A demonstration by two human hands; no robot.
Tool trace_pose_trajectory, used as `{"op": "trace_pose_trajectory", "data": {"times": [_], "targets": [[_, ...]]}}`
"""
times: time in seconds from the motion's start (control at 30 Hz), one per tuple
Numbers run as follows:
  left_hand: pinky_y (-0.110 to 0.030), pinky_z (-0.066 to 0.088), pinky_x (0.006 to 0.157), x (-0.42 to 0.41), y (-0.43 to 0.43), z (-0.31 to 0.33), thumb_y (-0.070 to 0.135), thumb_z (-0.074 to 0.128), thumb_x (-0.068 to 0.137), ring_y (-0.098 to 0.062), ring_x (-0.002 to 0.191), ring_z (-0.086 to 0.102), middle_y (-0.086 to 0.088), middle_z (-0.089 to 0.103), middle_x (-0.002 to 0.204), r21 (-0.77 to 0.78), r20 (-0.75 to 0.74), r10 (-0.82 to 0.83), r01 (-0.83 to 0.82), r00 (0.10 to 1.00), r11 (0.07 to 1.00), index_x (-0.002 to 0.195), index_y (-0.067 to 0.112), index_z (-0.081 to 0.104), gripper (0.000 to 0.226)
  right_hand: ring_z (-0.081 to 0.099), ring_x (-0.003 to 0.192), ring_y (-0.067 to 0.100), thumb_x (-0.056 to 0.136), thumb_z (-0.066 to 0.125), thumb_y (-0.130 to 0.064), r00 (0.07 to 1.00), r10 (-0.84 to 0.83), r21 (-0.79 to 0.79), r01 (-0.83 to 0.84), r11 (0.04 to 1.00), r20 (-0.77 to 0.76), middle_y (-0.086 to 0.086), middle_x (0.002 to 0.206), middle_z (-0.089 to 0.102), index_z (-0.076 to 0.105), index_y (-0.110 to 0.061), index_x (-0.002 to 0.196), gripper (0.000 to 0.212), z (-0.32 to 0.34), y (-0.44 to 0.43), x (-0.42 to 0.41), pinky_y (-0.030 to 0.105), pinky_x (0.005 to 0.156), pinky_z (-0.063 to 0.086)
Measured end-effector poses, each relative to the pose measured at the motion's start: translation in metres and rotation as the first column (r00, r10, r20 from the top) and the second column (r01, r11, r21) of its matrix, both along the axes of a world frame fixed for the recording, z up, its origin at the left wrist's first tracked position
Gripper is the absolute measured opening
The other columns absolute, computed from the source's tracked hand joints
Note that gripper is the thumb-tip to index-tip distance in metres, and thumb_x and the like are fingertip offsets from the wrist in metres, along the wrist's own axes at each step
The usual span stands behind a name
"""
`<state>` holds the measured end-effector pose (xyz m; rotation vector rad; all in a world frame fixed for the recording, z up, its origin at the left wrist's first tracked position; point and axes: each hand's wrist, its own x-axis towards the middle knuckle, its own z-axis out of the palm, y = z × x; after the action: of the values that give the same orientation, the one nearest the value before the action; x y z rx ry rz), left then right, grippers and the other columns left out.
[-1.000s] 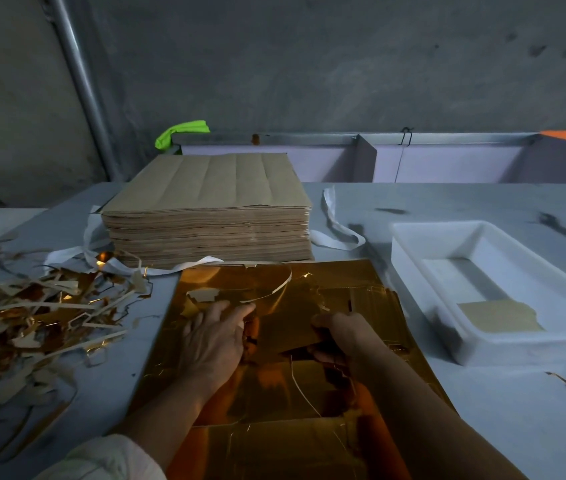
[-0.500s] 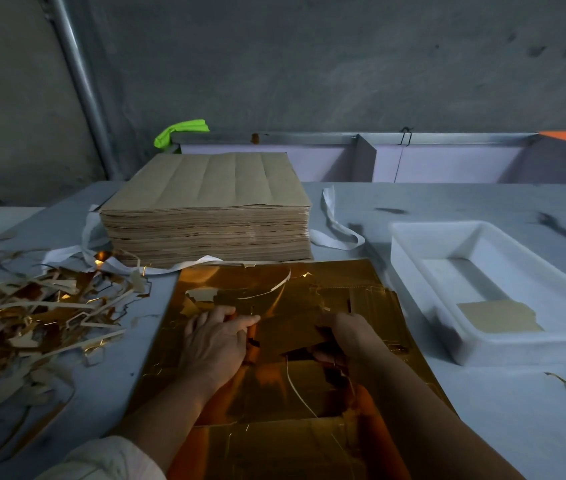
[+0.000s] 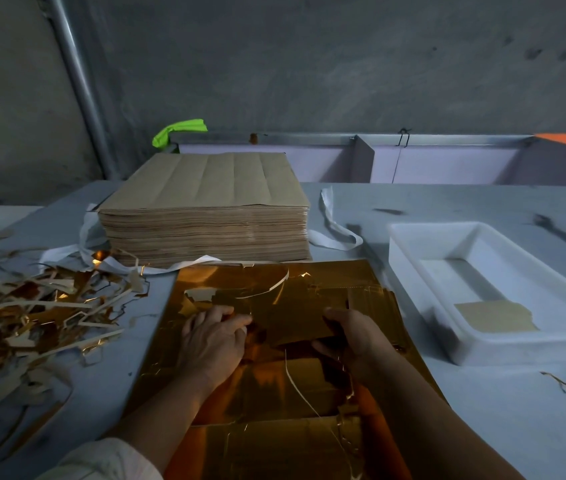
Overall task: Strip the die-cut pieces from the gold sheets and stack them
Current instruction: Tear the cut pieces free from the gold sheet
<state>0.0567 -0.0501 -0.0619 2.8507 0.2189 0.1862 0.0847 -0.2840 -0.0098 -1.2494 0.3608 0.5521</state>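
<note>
Head view, starting at the left: stripped waste (image 3: 32, 317) lies heaped on the worktop (image 3: 108, 375), thrown clear of the work, we judge. Our left hand (image 3: 212, 341) presses flat-fingered on the gold sheet (image 3: 267, 393), likely pinning it while our right hand (image 3: 354, 337) curls round the edge of a die-cut piece (image 3: 292, 320) at the sheet's middle to pull it free. A brown stack (image 3: 205, 209) crowds the sheet's far edge. Rightmost, a white tray (image 3: 409, 233) holds one finished piece (image 3: 494, 316); loose slivers could snag.
</note>
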Motion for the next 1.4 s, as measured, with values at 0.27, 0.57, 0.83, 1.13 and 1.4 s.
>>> {"op": "trace_pose_trajectory", "data": {"times": [0.27,0.57,0.83,1.13,1.4], "targets": [[-0.043,0.018,0.116,0.001,0.000,0.001,0.047,0.032,0.102,-0.015,0.138,0.029,0.011,0.034,0.148,-0.001,-0.026,-0.003,0.003,1.000,1.000,0.136,0.051,0.043,0.036,0.058,0.108,0.034,0.098,0.056,-0.024,0.993,-0.008,0.050,0.002,0.999,0.119,0.018,0.122,0.053,0.054,-0.007,0.118,0.026,-0.009,-0.006,-0.003,0.029,0.064,0.057],[-0.027,0.043,0.079,0.015,0.001,0.031,0.032,0.041,0.104,-0.015,0.107,0.052,-0.001,0.048,0.138,-0.527,-0.126,0.025,-0.088,0.992,0.845,0.130,0.035,0.055,0.030,0.063,0.105,0.033,0.097,0.056,-0.032,0.978,0.120,-0.126,-0.099,0.987,0.171,0.016,0.115,0.061,0.059,-0.006,0.115,0.032,-0.007,-0.008,-0.005,0.032,0.074,0.047],[-0.029,0.033,0.059,0.021,-0.022,0.043,0.056,0.049,0.096,-0.015,0.077,0.053,0.002,0.059,0.086,-0.653,-0.174,0.234,-0.290,0.957,0.700,0.086,0.022,0.067,0.040,0.067,0.098,0.031,0.095,0.060,-0.038,0.963,0.152,-0.234,-0.098,0.967,0.223,0.012,0.105,0.066,0.063,-0.011,0.106,0.029,-0.006,-0.004,-0.008,0.038,0.082,0.049],[-0.030,0.039,0.064,0.027,-0.029,0.047,0.024,0.046,0.102,-0.021,0.075,0.054,-0.009,0.056,0.083,-0.702,-0.059,0.192,-0.177,0.980,0.689,0.089,0.009,0.061,0.025,0.071,0.092,0.036,0.092,0.064,-0.038,0.955,0.154,-0.316,-0.069,0.946,0.252,0.018,0.101,0.071,0.062,-0.007,0.098,0.031,-0.003,0.006,-0.012,0.044,0.080,0.057],[-0.027,0.036,0.064,0.029,-0.023,0.040,0.016,0.045,0.101,-0.015,0.074,0.049,-0.006,0.054,0.086,-0.792,-0.057,0.239,-0.190,0.969,0.581,0.097,-0.001,0.062,0.024,0.071,0.090,0.034,0.097,0.058,-0.040,0.963,0.104,-0.401,0.005,0.916,0.249,0.016,0.101,0.069,0.062,-0.014,0.100,0.027,-0.001,0.011,-0.014,0.041,0.075,0.059]]}}
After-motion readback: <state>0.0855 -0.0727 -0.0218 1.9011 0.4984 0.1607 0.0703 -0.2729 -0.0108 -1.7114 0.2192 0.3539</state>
